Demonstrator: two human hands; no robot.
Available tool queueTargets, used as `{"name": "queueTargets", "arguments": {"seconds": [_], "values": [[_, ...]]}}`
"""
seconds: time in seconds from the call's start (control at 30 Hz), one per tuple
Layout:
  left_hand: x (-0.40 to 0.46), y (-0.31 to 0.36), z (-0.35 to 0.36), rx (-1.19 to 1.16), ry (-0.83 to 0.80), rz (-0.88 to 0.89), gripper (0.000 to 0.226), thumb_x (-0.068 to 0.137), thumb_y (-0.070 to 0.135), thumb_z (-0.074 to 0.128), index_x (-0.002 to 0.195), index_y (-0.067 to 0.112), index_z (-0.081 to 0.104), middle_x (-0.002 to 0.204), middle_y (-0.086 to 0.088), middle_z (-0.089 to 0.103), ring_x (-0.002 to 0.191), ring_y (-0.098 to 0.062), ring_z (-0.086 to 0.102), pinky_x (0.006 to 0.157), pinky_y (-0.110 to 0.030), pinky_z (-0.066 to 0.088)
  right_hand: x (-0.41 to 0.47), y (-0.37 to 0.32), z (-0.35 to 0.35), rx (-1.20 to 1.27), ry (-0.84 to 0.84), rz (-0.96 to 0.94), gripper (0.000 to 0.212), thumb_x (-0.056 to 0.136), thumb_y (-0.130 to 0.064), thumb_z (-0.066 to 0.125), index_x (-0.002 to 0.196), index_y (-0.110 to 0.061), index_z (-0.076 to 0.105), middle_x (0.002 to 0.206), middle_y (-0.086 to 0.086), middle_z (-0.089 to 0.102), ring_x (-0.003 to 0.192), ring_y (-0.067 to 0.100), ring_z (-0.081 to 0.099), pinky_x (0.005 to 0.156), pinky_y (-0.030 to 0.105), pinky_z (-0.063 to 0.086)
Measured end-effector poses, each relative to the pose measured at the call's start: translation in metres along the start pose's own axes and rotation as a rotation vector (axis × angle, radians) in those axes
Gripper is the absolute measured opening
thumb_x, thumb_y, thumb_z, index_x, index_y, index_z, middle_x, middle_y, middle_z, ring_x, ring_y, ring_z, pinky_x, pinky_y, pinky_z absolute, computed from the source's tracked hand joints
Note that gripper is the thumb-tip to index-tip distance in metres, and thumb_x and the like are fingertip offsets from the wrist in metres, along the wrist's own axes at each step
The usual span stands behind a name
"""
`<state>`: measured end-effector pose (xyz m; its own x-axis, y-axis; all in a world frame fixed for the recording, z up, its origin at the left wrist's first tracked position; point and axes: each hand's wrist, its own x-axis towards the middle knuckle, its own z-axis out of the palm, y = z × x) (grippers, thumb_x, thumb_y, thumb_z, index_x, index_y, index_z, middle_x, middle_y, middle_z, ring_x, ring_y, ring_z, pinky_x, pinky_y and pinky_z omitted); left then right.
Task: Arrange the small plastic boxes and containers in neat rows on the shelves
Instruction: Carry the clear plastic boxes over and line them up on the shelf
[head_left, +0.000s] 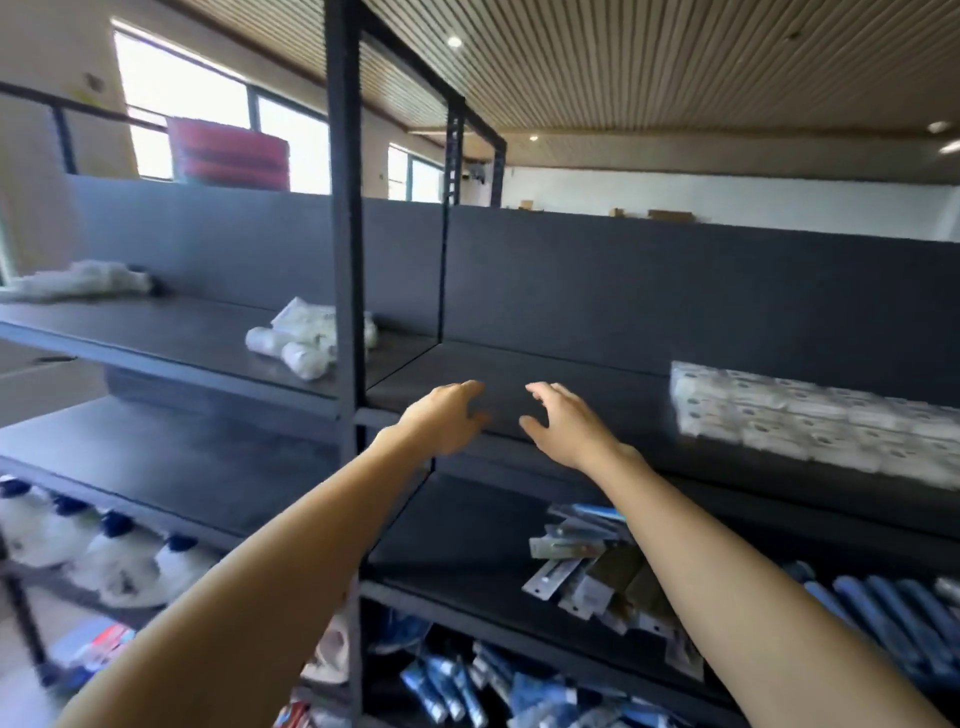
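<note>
Nearest to the camera, on the lowest visible level of the dark metal shelving unit (344, 260), lie blue and white flat packets (457, 686) in a loose heap. To the left stand white plastic bottles with dark blue caps (119, 561) in a row, blurred. One level higher, under the right forearm, there is an untidy pile of flat grey and blue blister packs (587, 566), and to the right of it a row of long blue packets (872, 613).

Both bare arms reach forward over the front edge of the upper dark shelf board (571, 379). The left hand (447, 418) has loosely curved fingers and holds nothing. The right hand (563, 421) is also released, with fingers spread and slightly bent, grasping nothing. The two hands are near each other but apart, with bare shelf between them. Whether the fingertips touch the board, I cannot tell.

On the same board, well to the right of the hands, the small white plastic boxes (810, 421) already stand in close rows, stacked in layers against each other. The picture is blurred there, so the labels cannot be read.

Further left, beyond the upright post, some white wrapped rolls (306, 338) lie in a loose group on the neighbouring shelf, and a white crumpled bundle (83, 280) lies at the far left end.
</note>
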<state>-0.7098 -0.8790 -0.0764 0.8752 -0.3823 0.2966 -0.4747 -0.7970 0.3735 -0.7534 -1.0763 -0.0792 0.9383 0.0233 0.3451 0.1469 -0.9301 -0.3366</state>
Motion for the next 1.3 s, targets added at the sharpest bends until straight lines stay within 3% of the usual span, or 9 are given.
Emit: {"name": "queueTargets", "arguments": {"seconds": [0.3, 0.67, 1.0, 1.3], "values": [[-0.102, -0.116, -0.068, 0.088, 0.108, -0.196, 0.04, 0.093, 0.041, 0.056, 0.132, 0.031, 0.051, 0.129, 0.001, 0.061, 0.118, -0.026, 0.057, 0.092, -0.039, 0.049, -0.001, -0.141, 0.076, 0.075, -0.094, -0.191, 0.056, 0.098, -0.037, 0.056, 0.148, -0.019, 0.042, 0.147, -0.001, 0.046, 0.133, 0.021, 0.047, 0.107, 0.04, 0.042], [-0.162, -0.233, -0.125, 0.286, 0.19, -0.344, 0.053, 0.096, 0.047, 0.053, 0.144, 0.027, 0.043, 0.14, -0.002, 0.055, 0.127, -0.027, 0.051, 0.1, -0.042, 0.045, 0.041, -0.278, 0.152, 0.128, -0.166, -0.378, 0.058, 0.098, -0.037, 0.058, 0.149, -0.015, 0.041, 0.151, 0.004, 0.042, 0.14, 0.024, 0.039, 0.111, 0.039, 0.038], [-0.127, -0.356, -0.172, 0.387, 0.201, -0.415, 0.053, 0.096, 0.048, 0.054, 0.143, 0.026, 0.045, 0.138, -0.003, 0.058, 0.126, -0.028, 0.051, 0.099, -0.045, 0.046, 0.145, -0.364, 0.228, 0.238, -0.165, -0.459, 0.056, 0.098, -0.037, 0.058, 0.146, -0.015, 0.043, 0.147, 0.005, 0.044, 0.137, 0.027, 0.042, 0.109, 0.046, 0.041], [-0.053, -0.471, -0.226, 0.478, 0.188, -0.492, 0.055, 0.096, 0.046, 0.054, 0.146, 0.025, 0.042, 0.144, -0.002, 0.052, 0.13, -0.027, 0.05, 0.101, -0.044, 0.045, 0.276, -0.44, 0.287, 0.277, -0.151, -0.527, 0.054, 0.099, -0.034, 0.057, 0.148, -0.013, 0.042, 0.148, 0.008, 0.044, 0.138, 0.027, 0.039, 0.111, 0.041, 0.037]]}}
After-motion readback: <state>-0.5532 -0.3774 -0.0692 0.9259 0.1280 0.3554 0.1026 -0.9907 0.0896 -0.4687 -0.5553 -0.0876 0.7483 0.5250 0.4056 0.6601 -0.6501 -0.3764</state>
